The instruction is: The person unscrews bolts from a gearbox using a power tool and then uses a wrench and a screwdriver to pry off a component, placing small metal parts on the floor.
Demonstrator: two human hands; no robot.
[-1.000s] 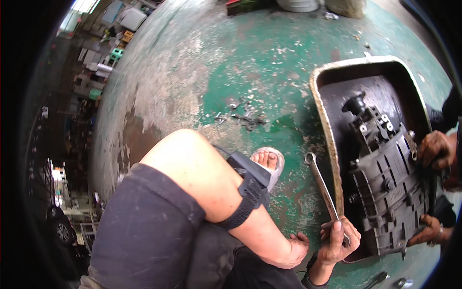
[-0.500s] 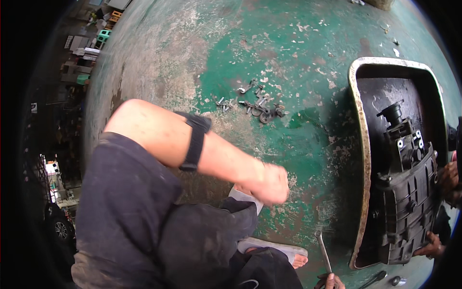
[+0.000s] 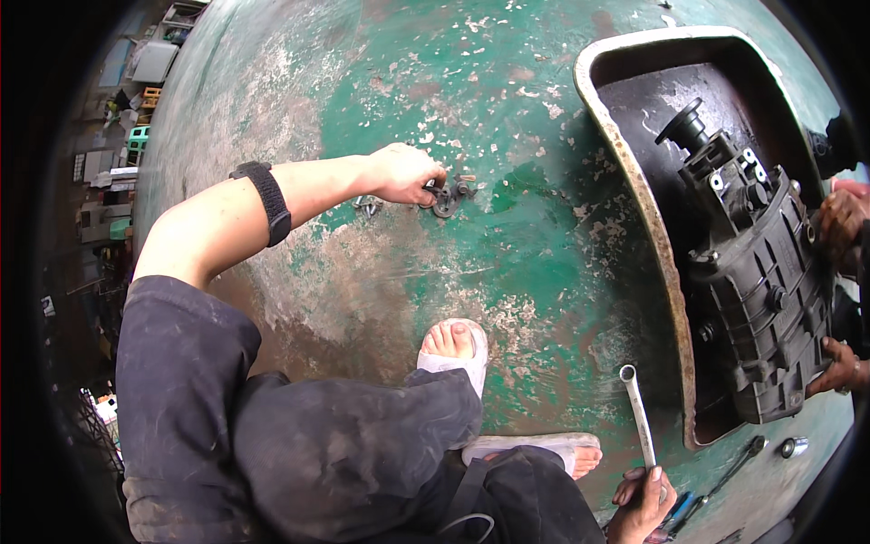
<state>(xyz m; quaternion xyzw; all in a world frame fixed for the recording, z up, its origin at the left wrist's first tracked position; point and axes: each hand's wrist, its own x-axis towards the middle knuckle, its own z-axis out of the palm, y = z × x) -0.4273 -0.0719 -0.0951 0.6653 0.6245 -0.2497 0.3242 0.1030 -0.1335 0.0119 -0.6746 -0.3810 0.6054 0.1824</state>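
Note:
My left hand (image 3: 405, 173) reaches down to a small pile of bolts and dark metal parts (image 3: 447, 201) on the floor. Its fingers are curled at the pile's near-left side; what lies between them is hidden. A few bolts (image 3: 367, 205) lie just under that forearm. Low in the picture, my right hand (image 3: 642, 508) is closed round a combination wrench (image 3: 638, 412), whose ring end points up and away from me.
A large rimmed metal pan (image 3: 672, 281) at the right holds a gearbox (image 3: 757, 281). A co-worker's hands (image 3: 841, 367) touch the gearbox's right side. A ratchet (image 3: 736, 462), a socket (image 3: 794, 447) and a blue-handled tool (image 3: 681, 506) lie near my right hand. My sandalled foot (image 3: 453, 344) stands between.
My left hand has moved from above my foot, up and left to the bolt pile. My right hand and the wrench have come further into view. The whole view has shifted.

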